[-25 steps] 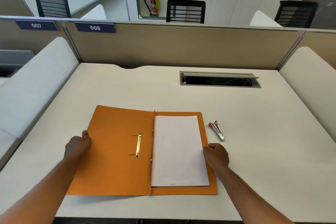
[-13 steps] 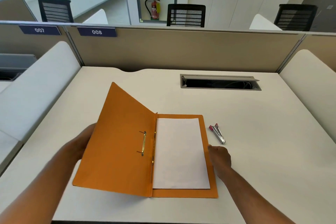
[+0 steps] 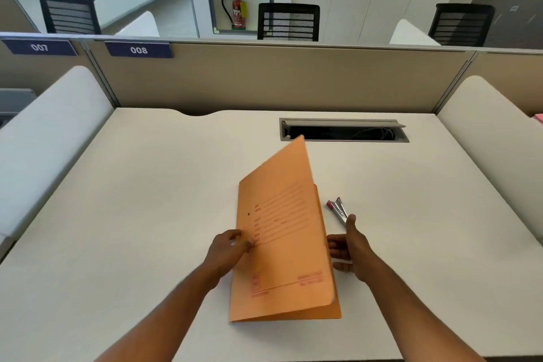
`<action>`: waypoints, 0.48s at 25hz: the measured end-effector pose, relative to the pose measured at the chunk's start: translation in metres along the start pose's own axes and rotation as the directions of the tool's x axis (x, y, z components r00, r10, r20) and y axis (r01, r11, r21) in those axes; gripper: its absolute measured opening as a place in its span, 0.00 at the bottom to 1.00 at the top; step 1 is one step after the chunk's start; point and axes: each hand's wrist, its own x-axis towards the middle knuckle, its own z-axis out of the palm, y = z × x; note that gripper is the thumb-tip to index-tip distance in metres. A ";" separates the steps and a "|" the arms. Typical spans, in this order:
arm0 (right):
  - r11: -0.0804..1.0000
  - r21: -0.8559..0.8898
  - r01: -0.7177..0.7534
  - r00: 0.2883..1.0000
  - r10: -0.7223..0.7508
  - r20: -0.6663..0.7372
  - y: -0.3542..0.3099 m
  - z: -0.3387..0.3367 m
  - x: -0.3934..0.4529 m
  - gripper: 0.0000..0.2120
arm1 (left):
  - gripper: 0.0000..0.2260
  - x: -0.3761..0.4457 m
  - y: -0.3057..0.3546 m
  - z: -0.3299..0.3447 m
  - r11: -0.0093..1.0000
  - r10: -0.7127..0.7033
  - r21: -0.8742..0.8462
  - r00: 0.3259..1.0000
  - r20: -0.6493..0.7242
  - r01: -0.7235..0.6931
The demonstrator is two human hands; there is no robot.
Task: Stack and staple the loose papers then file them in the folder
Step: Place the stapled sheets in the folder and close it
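Observation:
An orange folder (image 3: 282, 244) lies near the front of the white desk (image 3: 147, 200), its printed front cover swung over and nearly down on the back cover. The white papers inside are hidden by the cover. My left hand (image 3: 227, 247) presses its fingers on the cover's left edge. My right hand (image 3: 351, 247) hovers just right of the folder, fingers spread and holding nothing. A small silver and red stapler (image 3: 338, 210) lies on the desk just beyond my right thumb.
An open cable tray (image 3: 343, 130) is set into the desk behind the folder. A beige partition (image 3: 279, 79) closes the far edge, with white side dividers (image 3: 53, 138) left and right. Office chairs stand beyond it.
My left hand has swung the front cover from flat on the left up and over the papers. My right hand has lifted off the folder's right edge and spread its fingers.

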 end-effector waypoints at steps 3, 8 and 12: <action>0.999 0.003 -0.046 0.997 0.046 0.069 -0.008 -0.010 0.003 0.46 | 0.29 0.005 -0.003 0.009 0.993 0.005 0.118 0.997 -0.075 0.003; 0.992 -0.121 0.045 0.998 -0.039 0.053 -0.008 -0.002 -0.001 0.24 | 0.27 0.005 0.001 0.019 0.957 -0.017 0.284 0.991 -0.132 0.055; 0.915 -0.385 0.116 0.975 -0.179 -0.131 0.003 0.015 0.008 0.26 | 0.27 0.006 0.000 0.018 0.994 -0.092 0.044 0.981 -0.172 0.101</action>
